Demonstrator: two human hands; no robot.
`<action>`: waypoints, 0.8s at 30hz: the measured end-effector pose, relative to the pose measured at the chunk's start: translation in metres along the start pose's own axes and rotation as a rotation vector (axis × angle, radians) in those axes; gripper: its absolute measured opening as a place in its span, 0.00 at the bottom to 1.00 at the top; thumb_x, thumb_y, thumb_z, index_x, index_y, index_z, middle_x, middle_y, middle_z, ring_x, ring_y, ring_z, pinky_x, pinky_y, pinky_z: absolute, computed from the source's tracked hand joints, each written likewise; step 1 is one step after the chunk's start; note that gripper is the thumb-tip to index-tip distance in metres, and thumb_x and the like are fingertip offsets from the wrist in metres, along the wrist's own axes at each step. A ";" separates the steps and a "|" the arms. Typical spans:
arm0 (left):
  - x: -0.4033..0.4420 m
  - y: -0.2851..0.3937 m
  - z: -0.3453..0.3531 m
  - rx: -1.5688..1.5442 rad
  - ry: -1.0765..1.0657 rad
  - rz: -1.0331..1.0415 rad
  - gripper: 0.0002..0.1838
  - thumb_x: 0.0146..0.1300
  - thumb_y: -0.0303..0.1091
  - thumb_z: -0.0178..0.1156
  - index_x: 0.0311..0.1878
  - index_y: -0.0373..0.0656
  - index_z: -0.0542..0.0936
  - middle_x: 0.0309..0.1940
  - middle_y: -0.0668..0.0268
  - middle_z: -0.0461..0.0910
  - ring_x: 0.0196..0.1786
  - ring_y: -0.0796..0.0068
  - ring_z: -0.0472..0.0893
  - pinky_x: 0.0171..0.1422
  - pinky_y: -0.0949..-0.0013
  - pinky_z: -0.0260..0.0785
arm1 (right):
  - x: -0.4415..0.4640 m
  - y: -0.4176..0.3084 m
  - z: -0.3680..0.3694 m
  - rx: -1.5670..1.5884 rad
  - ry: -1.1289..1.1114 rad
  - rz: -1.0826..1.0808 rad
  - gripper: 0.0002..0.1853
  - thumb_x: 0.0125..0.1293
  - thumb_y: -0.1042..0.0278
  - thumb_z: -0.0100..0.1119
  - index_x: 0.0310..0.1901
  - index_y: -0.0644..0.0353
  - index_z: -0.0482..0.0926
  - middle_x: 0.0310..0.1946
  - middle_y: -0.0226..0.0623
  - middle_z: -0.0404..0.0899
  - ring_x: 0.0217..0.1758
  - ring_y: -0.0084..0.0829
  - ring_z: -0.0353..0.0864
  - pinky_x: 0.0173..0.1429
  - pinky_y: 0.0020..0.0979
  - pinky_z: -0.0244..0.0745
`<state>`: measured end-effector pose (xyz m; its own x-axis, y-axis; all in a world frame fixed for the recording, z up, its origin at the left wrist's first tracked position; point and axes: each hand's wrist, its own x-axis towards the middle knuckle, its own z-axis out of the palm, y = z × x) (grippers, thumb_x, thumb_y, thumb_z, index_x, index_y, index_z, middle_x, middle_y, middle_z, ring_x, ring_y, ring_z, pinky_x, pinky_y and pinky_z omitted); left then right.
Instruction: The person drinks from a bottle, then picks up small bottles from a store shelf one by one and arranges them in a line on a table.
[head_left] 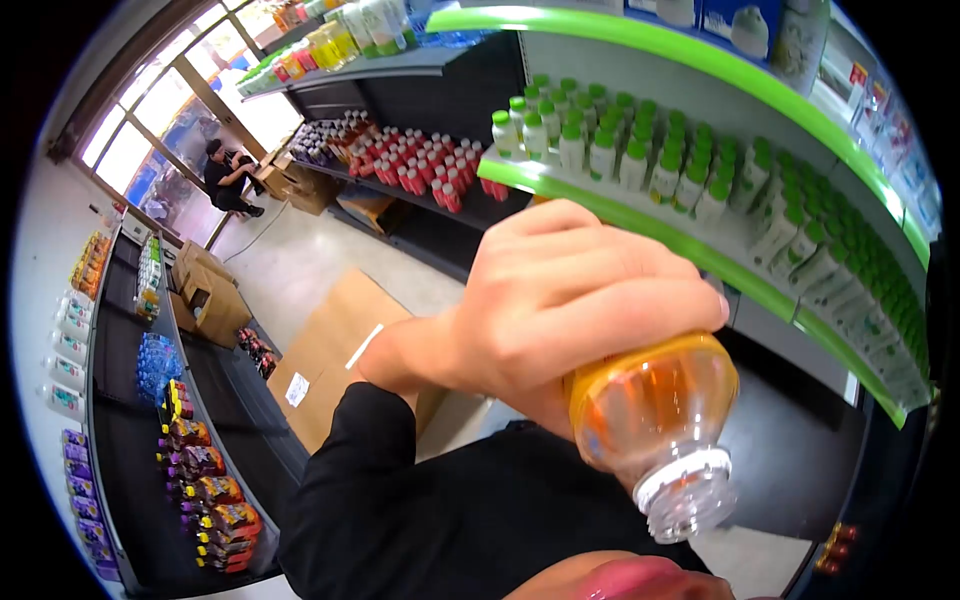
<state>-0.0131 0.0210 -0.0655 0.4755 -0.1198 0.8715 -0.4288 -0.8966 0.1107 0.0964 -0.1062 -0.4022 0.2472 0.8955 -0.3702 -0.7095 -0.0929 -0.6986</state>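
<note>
My left hand [575, 295] is closed around a plastic bottle [660, 390] holding orange-coloured liquid. The bottle hangs tilted with its neck down and to the right. No cap sits on its clear threaded mouth, and a white ring [685, 478] circles the neck. Lips show at the bottom edge of the view, below the bottle and apart from its mouth. The black sleeve [375, 430] of my left arm comes in from the lower left. Fingers cover the upper part of the bottle. My right hand is out of view.
Green-edged shelves [640, 215] with rows of green-capped bottles [600, 150] stand at right. Red-capped bottles [440, 170] fill a dark shelf behind. Drinks line the left shelf [130, 400]. A cardboard box [330, 340] lies below my arm. Another person [228, 180] crouches near the windows.
</note>
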 end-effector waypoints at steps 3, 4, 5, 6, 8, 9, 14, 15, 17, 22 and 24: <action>0.008 0.003 -0.003 0.035 0.067 0.073 0.13 0.56 0.38 0.65 0.40 0.41 0.78 0.32 0.60 0.84 0.35 0.65 0.85 0.32 0.72 0.68 | 0.013 0.023 -0.018 -0.051 -0.066 -0.055 0.15 0.73 0.55 0.46 0.50 0.56 0.73 0.31 0.29 0.77 0.22 0.21 0.74 0.20 0.22 0.68; 0.011 0.004 -0.005 0.056 0.088 0.105 0.13 0.57 0.38 0.65 0.40 0.41 0.78 0.32 0.60 0.84 0.34 0.66 0.85 0.31 0.73 0.68 | 0.007 0.015 -0.005 -0.080 -0.026 -0.104 0.15 0.73 0.55 0.46 0.50 0.57 0.73 0.32 0.31 0.78 0.22 0.23 0.75 0.22 0.23 0.70; 0.013 0.003 -0.006 0.068 0.117 0.138 0.12 0.58 0.38 0.64 0.39 0.41 0.77 0.31 0.60 0.84 0.34 0.66 0.85 0.30 0.73 0.67 | 0.011 0.016 -0.010 -0.097 -0.065 -0.159 0.15 0.73 0.56 0.46 0.51 0.58 0.73 0.34 0.33 0.78 0.24 0.25 0.77 0.24 0.25 0.73; 0.016 0.002 -0.007 0.082 0.147 0.171 0.12 0.59 0.38 0.63 0.39 0.42 0.77 0.30 0.60 0.84 0.33 0.66 0.85 0.30 0.74 0.67 | 0.016 0.018 -0.014 -0.114 -0.106 -0.214 0.15 0.74 0.57 0.45 0.52 0.58 0.73 0.36 0.35 0.79 0.25 0.27 0.78 0.27 0.26 0.75; 0.020 0.001 -0.007 0.102 0.215 0.223 0.11 0.60 0.39 0.63 0.38 0.42 0.77 0.29 0.60 0.84 0.32 0.66 0.85 0.29 0.74 0.66 | 0.006 0.012 -0.013 0.064 -0.122 -0.019 0.16 0.74 0.60 0.45 0.53 0.61 0.72 0.39 0.36 0.78 0.30 0.29 0.80 0.32 0.28 0.78; 0.022 0.002 -0.008 0.117 0.243 0.242 0.10 0.61 0.39 0.62 0.38 0.43 0.76 0.28 0.60 0.84 0.31 0.66 0.85 0.29 0.75 0.66 | 0.020 0.035 -0.034 -0.151 -0.099 -0.182 0.15 0.74 0.60 0.44 0.53 0.61 0.71 0.36 0.38 0.78 0.28 0.31 0.80 0.30 0.29 0.78; 0.032 0.009 -0.017 0.196 0.290 0.315 0.10 0.61 0.40 0.62 0.37 0.44 0.76 0.27 0.60 0.84 0.30 0.67 0.85 0.29 0.75 0.66 | 0.033 0.054 -0.054 -0.267 -0.056 -0.226 0.16 0.75 0.58 0.40 0.52 0.61 0.69 0.28 0.44 0.78 0.21 0.35 0.79 0.23 0.32 0.77; 0.033 0.010 -0.018 0.203 0.293 0.325 0.10 0.61 0.40 0.62 0.37 0.44 0.76 0.27 0.61 0.84 0.30 0.67 0.85 0.29 0.75 0.66 | 0.032 0.051 -0.052 -0.212 -0.032 -0.167 0.16 0.75 0.58 0.39 0.51 0.61 0.69 0.27 0.44 0.78 0.21 0.36 0.78 0.22 0.32 0.76; 0.036 0.013 -0.019 0.214 0.295 0.344 0.11 0.61 0.41 0.61 0.37 0.45 0.75 0.27 0.61 0.84 0.30 0.67 0.85 0.29 0.75 0.67 | 0.010 0.016 -0.018 0.026 0.090 0.048 0.17 0.75 0.57 0.38 0.51 0.61 0.69 0.26 0.44 0.78 0.19 0.36 0.78 0.19 0.31 0.75; 0.041 0.019 -0.021 0.244 0.262 0.364 0.11 0.60 0.41 0.62 0.38 0.45 0.75 0.28 0.61 0.84 0.32 0.66 0.85 0.31 0.75 0.68 | -0.018 -0.015 0.012 -0.054 -0.077 0.130 0.19 0.75 0.54 0.36 0.48 0.61 0.70 0.21 0.41 0.76 0.14 0.32 0.75 0.13 0.26 0.69; 0.043 0.022 -0.022 0.259 0.250 0.360 0.12 0.60 0.41 0.63 0.38 0.45 0.75 0.29 0.61 0.84 0.33 0.66 0.85 0.32 0.75 0.68 | -0.019 -0.015 0.014 -0.066 -0.049 0.129 0.20 0.75 0.53 0.36 0.48 0.61 0.71 0.20 0.39 0.76 0.13 0.31 0.75 0.12 0.25 0.68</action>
<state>-0.0194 0.0052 -0.0151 0.1210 -0.3634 0.9237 -0.3122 -0.8973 -0.3121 0.0930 -0.1153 -0.3759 0.1235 0.8942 -0.4303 -0.6876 -0.2355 -0.6868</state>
